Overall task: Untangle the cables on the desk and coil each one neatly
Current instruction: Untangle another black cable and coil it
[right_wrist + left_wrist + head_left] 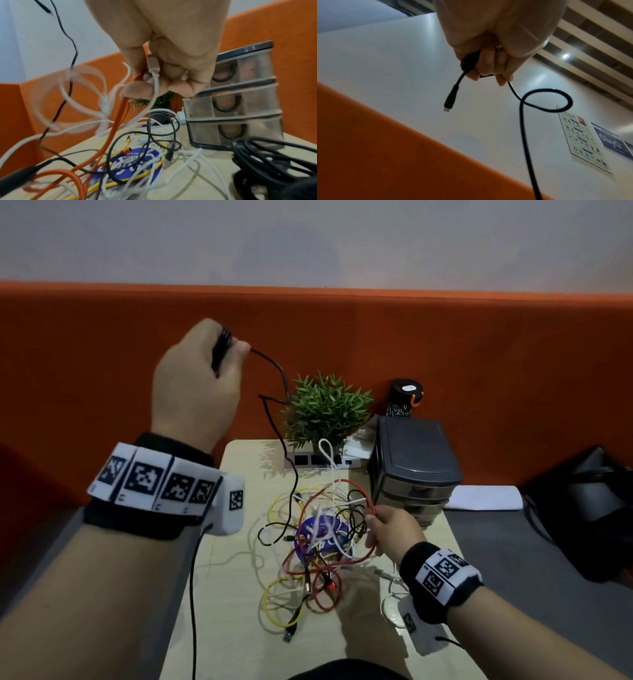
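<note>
My left hand point(205, 364) is raised high over the desk's far left and grips a black cable point(274, 419) in its fist. In the left wrist view the black cable point(523, 121) loops below the left hand point(488, 67) and its plug end point(451, 97) dangles free. The cable runs down into a tangle of cables point(318, 542), red, white, yellow and black, on the desk. My right hand point(387, 529) holds the tangle at its right side, pinching a red cable point(371, 505). In the right wrist view the right hand point(154, 81) grips the red cable point(116, 121) and a white cable point(155, 86).
A small potted plant point(322, 409), a power strip point(315, 461) and a grey drawer unit point(412, 463) stand at the desk's back. A dark bottle point(404, 397) is behind the drawers, a black bag point(589, 508) at the right. An orange partition point(445, 354) backs the desk point(233, 611).
</note>
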Motion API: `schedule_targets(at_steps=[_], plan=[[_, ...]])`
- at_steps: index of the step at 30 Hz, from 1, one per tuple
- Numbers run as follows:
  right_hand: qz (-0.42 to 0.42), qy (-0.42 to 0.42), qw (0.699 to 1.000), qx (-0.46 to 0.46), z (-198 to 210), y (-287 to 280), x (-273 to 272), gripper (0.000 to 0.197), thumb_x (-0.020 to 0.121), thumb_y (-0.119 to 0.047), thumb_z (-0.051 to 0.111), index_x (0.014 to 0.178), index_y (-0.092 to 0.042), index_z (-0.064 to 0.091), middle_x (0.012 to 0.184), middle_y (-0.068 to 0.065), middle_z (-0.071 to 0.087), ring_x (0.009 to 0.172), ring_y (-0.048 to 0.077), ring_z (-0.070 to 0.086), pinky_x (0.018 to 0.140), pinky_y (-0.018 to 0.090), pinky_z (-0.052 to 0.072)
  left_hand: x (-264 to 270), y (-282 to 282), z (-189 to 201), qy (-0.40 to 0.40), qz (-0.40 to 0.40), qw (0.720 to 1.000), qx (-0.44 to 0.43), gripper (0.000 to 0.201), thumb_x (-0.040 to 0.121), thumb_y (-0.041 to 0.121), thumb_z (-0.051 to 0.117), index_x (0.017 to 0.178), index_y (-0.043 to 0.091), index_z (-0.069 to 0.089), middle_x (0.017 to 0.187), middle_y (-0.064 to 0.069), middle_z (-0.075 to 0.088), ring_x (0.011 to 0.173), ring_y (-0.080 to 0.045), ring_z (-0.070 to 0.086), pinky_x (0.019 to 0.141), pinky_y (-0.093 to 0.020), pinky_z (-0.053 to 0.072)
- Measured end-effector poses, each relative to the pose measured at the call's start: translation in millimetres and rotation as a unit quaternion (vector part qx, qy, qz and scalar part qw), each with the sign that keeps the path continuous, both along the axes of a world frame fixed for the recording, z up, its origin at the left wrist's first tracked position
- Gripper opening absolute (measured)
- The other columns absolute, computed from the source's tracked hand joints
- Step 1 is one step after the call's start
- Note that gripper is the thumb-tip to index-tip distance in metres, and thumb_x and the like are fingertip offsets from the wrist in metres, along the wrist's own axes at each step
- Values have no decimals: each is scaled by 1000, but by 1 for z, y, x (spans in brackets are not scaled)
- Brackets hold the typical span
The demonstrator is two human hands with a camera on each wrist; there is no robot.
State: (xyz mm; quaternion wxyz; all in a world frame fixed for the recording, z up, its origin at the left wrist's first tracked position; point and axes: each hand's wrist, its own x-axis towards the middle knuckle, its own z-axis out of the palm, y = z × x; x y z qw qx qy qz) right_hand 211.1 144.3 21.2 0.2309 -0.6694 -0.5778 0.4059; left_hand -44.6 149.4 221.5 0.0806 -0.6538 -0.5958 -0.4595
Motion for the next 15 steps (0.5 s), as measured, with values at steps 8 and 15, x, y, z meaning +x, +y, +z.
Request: schedule_targets(at_steps=[8,15], plan=[[37,-137,990,8,13,5,-6,59,97,-39,47,148,-16,28,147,10,38,130,23,43,101,27,35,19,0,-8,-4,-37,999,-35,35,96,34,47,78,5,51,65,-8,48,58,-21,40,50,-33,28],[60,182,968,164,108,-10,-34,53,90,-55,42,137,-31,48,134,-11,55,123,2,48,103,21,37,39,1,-30,18,-84,989,-121,38,98,32,44,63,21,35,55,3,36,49,-11,32,44,-21,24]])
